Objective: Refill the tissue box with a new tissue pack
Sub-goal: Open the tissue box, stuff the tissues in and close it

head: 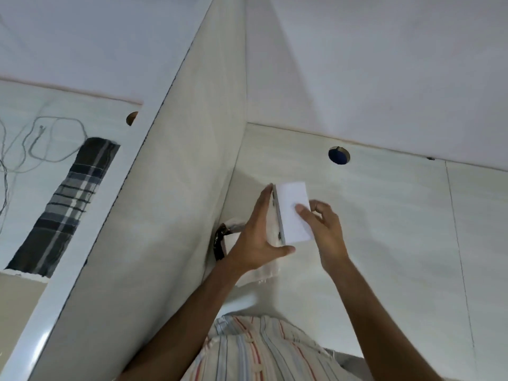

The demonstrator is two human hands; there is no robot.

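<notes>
A white rectangular tissue box is mounted on the pale tiled wall close to an inner corner, at about head height. Its front face looks tilted, and a grey edge shows along its left side. My left hand lies flat along that left side with the thumb hooked under the bottom corner. My right hand grips the front and right side, with the thumb pressed on the white face. No tissue pack is visible. A crumpled whitish sheet hangs on the wall just below the box.
A pipe wrapped in black tape sticks out of the corner left of the box. A round hole sits in the tile above. Past a white frame hang a plaid cloth and loose wires. My striped shirt is below.
</notes>
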